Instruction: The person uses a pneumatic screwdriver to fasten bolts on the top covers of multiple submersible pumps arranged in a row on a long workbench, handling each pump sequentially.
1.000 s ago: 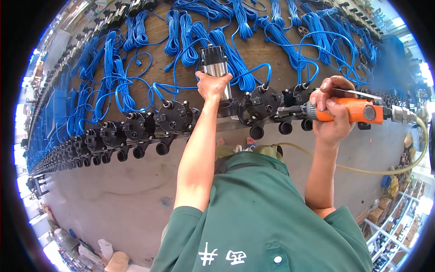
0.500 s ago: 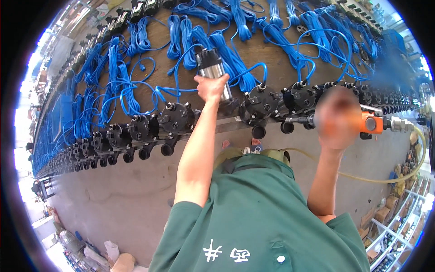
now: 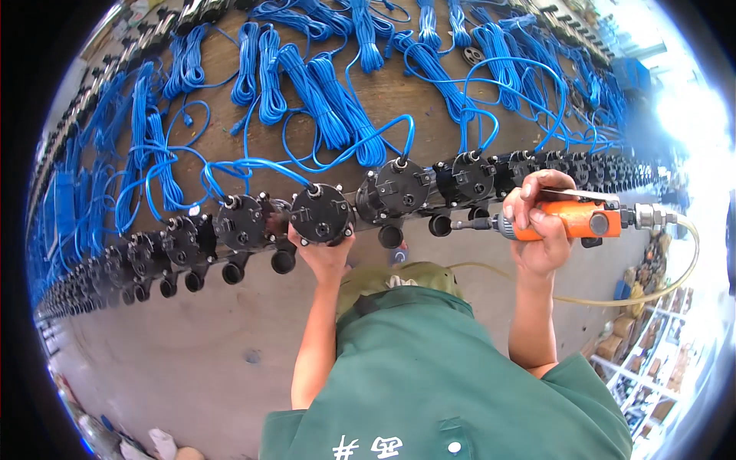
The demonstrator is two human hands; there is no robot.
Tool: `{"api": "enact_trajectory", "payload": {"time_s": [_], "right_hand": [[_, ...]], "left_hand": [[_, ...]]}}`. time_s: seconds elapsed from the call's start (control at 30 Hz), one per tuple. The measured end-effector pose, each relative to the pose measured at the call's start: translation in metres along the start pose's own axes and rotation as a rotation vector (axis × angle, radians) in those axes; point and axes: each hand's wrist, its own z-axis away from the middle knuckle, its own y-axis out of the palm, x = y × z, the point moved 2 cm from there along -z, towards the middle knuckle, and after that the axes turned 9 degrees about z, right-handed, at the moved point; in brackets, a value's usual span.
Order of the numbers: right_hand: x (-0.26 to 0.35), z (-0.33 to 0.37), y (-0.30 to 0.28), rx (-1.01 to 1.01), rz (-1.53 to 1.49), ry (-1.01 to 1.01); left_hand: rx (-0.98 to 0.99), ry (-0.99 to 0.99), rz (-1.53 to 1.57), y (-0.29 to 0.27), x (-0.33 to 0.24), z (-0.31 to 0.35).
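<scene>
Loads of blue cable bundles (image 3: 343,107) are spread over a brown tabletop (image 3: 218,119) beyond the fingers, with grey floor (image 3: 192,337) on their near side and shelving (image 3: 652,368) off to their right. One round black unit (image 3: 320,211) is gripped at its near edge by the left hand (image 3: 326,257), fingers partly hidden. An orange power tool (image 3: 579,221) is wrapped snugly in the right hand's (image 3: 543,226) curled fingers, bit pointed leftward.

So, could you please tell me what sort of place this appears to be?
It is probably a factory assembly workshop: a long row of matching black units curves across the view, bundled blue cables lie behind it, and the right hand holds an orange tool with a hose.
</scene>
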Motion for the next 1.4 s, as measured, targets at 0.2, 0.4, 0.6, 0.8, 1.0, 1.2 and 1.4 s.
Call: {"api": "enact_trajectory", "payload": {"time_s": [0.2, 0.4, 0.6, 0.8, 1.0, 1.2, 1.4], "right_hand": [[-0.007, -0.018, 0.023, 0.172, -0.974, 0.123], [-0.004, -0.032, 0.044, 0.467, -1.339, 0.062], [0.013, -0.031, 0.071, 0.731, -1.526, -0.043], [0.048, -0.019, 0.113, 0.746, -1.339, -0.196], [0.065, -0.011, 0.136, 0.744, -1.394, -0.23], [0.067, -0.016, 0.127, 0.627, -1.317, -0.363], [0.015, -0.069, 0.048, 0.311, -1.361, -0.084]], "left_hand": [[0.001, 0.116, -0.346, 0.01, 0.018, 0.066], [0.019, 0.353, -0.534, 0.047, 0.052, 0.055], [-0.105, 0.405, -0.593, 0.053, 0.063, 0.059], [-0.122, 0.395, -0.598, 0.053, 0.072, 0.065], [-0.029, 0.425, -0.636, 0.049, 0.063, 0.055], [0.248, 0.257, -0.701, 0.052, -0.038, 0.049], [0.519, 0.317, -0.896, 0.083, -0.278, -0.082]]}}
